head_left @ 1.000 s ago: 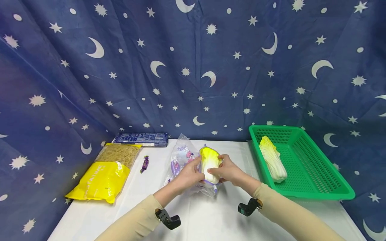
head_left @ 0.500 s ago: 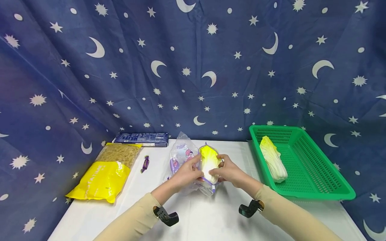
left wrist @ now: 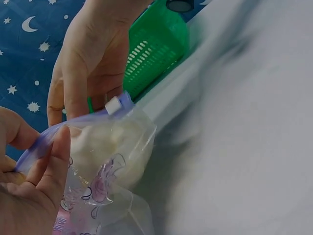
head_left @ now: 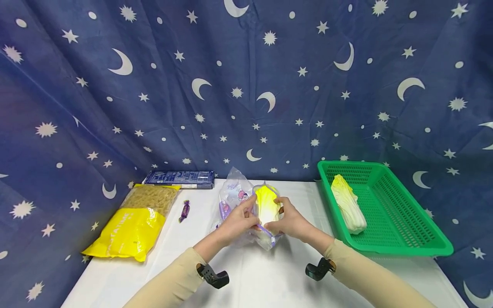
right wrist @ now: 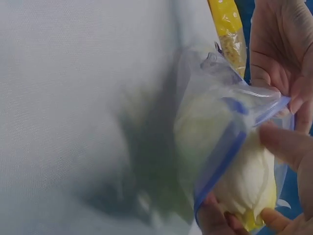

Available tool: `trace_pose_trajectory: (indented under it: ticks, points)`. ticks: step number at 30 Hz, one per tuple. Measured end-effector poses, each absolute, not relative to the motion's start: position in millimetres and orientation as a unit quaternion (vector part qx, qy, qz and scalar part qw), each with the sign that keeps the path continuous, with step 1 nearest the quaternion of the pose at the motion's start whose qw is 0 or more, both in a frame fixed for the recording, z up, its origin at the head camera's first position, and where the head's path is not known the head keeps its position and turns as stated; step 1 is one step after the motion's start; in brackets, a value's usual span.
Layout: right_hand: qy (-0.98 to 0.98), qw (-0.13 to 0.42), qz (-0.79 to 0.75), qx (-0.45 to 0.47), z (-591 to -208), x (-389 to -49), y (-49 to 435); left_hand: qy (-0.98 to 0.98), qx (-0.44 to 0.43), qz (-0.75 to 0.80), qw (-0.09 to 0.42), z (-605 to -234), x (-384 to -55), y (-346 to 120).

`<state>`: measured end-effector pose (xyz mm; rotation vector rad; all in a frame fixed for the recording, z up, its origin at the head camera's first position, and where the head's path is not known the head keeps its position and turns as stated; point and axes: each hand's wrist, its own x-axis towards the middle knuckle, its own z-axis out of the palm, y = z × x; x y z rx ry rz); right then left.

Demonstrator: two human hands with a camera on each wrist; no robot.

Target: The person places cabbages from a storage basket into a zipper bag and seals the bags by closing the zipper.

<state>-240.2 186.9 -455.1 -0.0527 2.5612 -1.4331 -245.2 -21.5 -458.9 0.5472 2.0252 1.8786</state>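
Note:
A clear zip bag (head_left: 236, 197) with purple edges and printed cartoon figures is held over the middle of the table. Inside its mouth sits a small napa cabbage (head_left: 266, 201), white base down and yellow leaf end up; through the film (left wrist: 139, 147) the base shows. My left hand (head_left: 239, 219) pinches the purple rim on the left side. Along the right side, my right hand (head_left: 291, 219) holds the cabbage, thumb on its white part. In the right wrist view, other fingers (right wrist: 215, 215) of that hand lie by the purple rim. A white slider (left wrist: 113, 105) rides the zip.
A green basket (head_left: 408, 250) at the right holds another napa cabbage (head_left: 348, 205). At the left lie a yellow pasta bag (head_left: 132, 224), a purple-wrapped candy (head_left: 184, 211) and a flat dark-blue package (head_left: 181, 178). A starry curtain (head_left: 246, 107) hangs behind the table.
The cabbage has slid lower into the bag; its white base now lies behind the purple rim. My right thumb has moved slightly down with it. My left hand keeps its pinch.

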Motion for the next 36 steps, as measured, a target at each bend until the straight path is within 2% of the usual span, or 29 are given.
trace_pose_trajectory:
  ticks: [5, 12, 14, 17, 21, 25, 29, 36]
  points:
    - [0.863, 0.077, -0.499, -0.037, -456, -239, 191, 0.712, 0.173, 0.661, 0.161, -459, -249, -28]
    - [0.874, -0.054, -0.480, -0.049, -450, -235, 200, 0.689, 0.165, 0.687, 0.162, -450, -251, -33]
    - [0.872, -0.074, -0.483, -0.038, -452, -235, 203, 0.687, 0.160, 0.691, 0.156, -450, -251, -35]
    - [0.853, -0.044, -0.520, -0.014, -460, -234, 205, 0.682, 0.144, 0.700, 0.152, -449, -251, -40]
    - [0.806, 0.030, -0.590, 0.017, -473, -233, 199, 0.675, 0.139, 0.708, 0.152, -448, -251, -43]
    - [0.758, 0.051, -0.649, 0.034, -478, -238, 190, 0.668, 0.145, 0.713, 0.154, -446, -251, -43]
    - [0.763, 0.030, -0.645, 0.030, -470, -241, 187, 0.677, 0.144, 0.705, 0.152, -443, -252, -44]
    - [0.844, -0.024, -0.536, 0.007, -443, -245, 189, 0.738, 0.139, 0.647, 0.133, -427, -254, -46]
